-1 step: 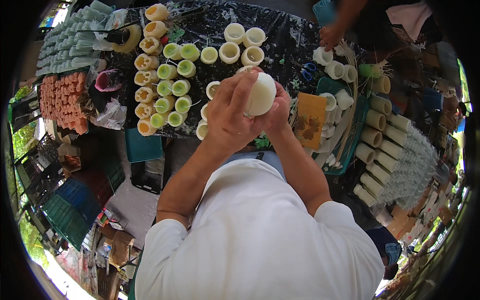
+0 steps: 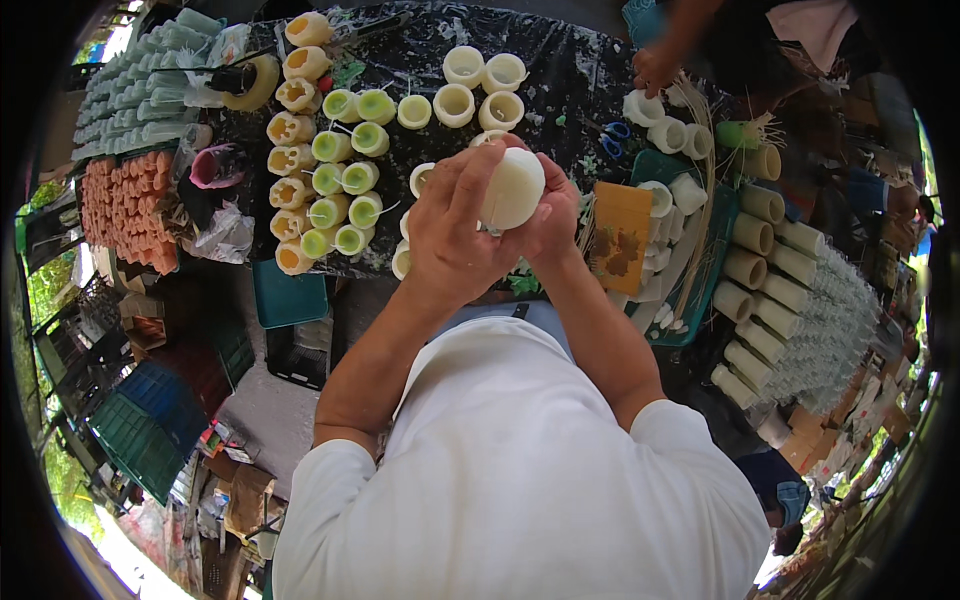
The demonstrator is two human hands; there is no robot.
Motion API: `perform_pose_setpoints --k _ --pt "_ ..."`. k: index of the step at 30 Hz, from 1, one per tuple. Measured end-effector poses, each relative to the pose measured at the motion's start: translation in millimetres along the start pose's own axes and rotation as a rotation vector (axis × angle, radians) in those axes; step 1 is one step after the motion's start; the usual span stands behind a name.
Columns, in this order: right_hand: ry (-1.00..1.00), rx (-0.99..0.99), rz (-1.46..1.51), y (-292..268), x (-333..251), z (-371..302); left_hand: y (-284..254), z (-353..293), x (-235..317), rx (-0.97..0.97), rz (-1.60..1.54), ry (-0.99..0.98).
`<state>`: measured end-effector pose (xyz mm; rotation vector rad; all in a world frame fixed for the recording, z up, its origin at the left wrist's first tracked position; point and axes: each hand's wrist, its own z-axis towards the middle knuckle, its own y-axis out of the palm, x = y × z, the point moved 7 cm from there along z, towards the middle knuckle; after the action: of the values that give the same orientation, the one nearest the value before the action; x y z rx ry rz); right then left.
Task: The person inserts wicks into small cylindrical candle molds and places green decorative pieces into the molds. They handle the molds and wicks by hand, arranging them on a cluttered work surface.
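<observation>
Between my two hands is a white wax candle, its smooth rounded face turned up, held above the near edge of the table. My left hand wraps round its left side with bent fingers. On the other side my right hand closes round it, thumb pressed low against the wax. The candle's far side and underside are hidden by my fingers. Just beyond my hands stand several hollow cream wax cups. More white cups show partly beside my left hand.
Green-filled candles with wicks and carved wax shells stand in rows at left on black sheeting. At right lie a yellow-brown sheet, a green tray and blue scissors. A co-worker's hand reaches over white cups.
</observation>
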<state>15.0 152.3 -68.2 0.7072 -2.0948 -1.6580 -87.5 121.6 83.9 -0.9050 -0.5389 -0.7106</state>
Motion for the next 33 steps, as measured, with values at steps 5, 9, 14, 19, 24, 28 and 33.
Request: perform_pose_setpoints --k 5,9,14,19,24,28,33 --pt "0.037 -0.007 0.01 -8.6 -8.6 -13.4 -7.2 -12.4 -16.8 0.032 -0.232 -0.246" --pt "0.063 0.167 0.047 4.7 -14.2 -45.7 -1.2 -38.5 -64.8 0.177 -0.843 -0.786" --pt "0.084 0.13 -0.053 37.8 -13.8 -69.4 22.5 -66.4 -95.8 0.168 -1.469 -1.3" --pt "0.083 0.123 -0.42 43.8 -21.7 -89.6 35.9 -76.3 -81.3 0.139 -1.8 -1.352" --pt "0.16 0.102 -0.502 44.1 -25.8 -101.5 32.0 -60.9 -66.7 0.03 -1.826 -1.213" --pt "0.071 0.318 -0.387 33.0 -33.0 -102.0 29.5 -57.7 -65.2 0.176 -1.697 -1.315" --pt "0.057 0.264 -0.491 1.0 -54.1 -107.2 30.9 -71.3 -77.7 0.013 -1.813 -1.245"
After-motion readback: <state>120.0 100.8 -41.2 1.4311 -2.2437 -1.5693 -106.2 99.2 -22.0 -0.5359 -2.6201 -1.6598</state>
